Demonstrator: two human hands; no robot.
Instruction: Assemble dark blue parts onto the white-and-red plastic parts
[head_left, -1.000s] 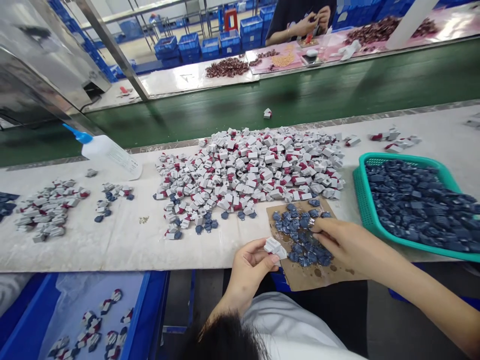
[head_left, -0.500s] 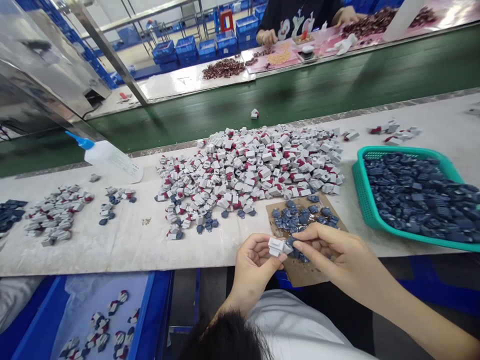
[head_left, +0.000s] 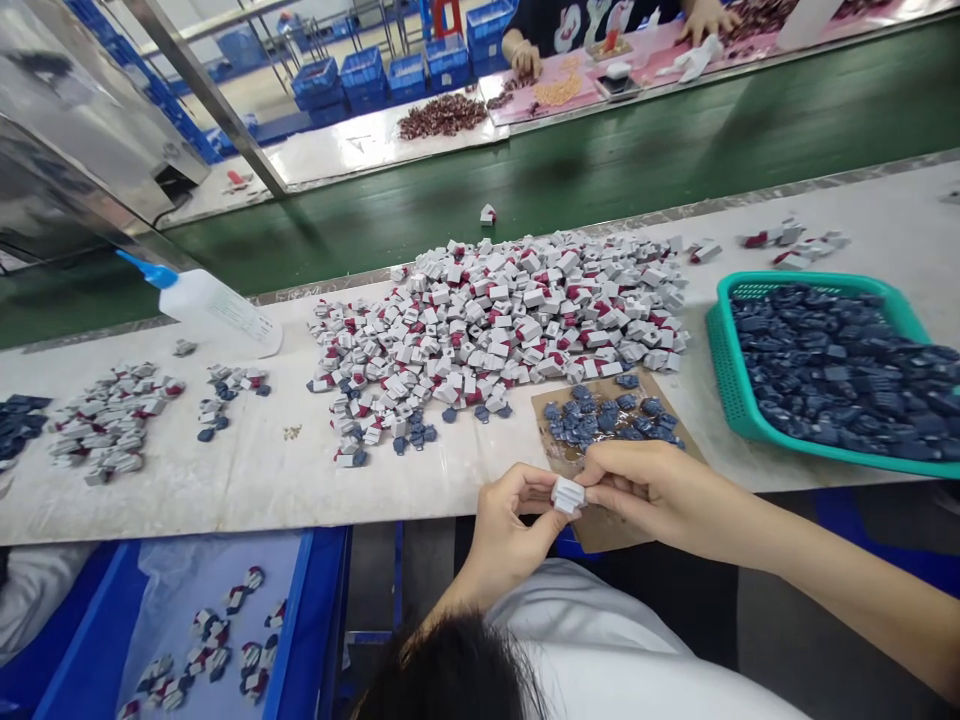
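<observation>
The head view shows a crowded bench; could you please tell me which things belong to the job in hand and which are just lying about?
In use: left hand, right hand, the white plastic part they pinch, cardboard sheet, blue parts on it, white-and-red parts pile, teal basket of blue parts.
Lying about: squeeze bottle with blue nozzle, stray white part on the green belt.

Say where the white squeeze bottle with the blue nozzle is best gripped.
Around the wide white body, from above on the near side: it lies on its side, and the blue nozzle tapers left, too slim for a firm hold.
</observation>
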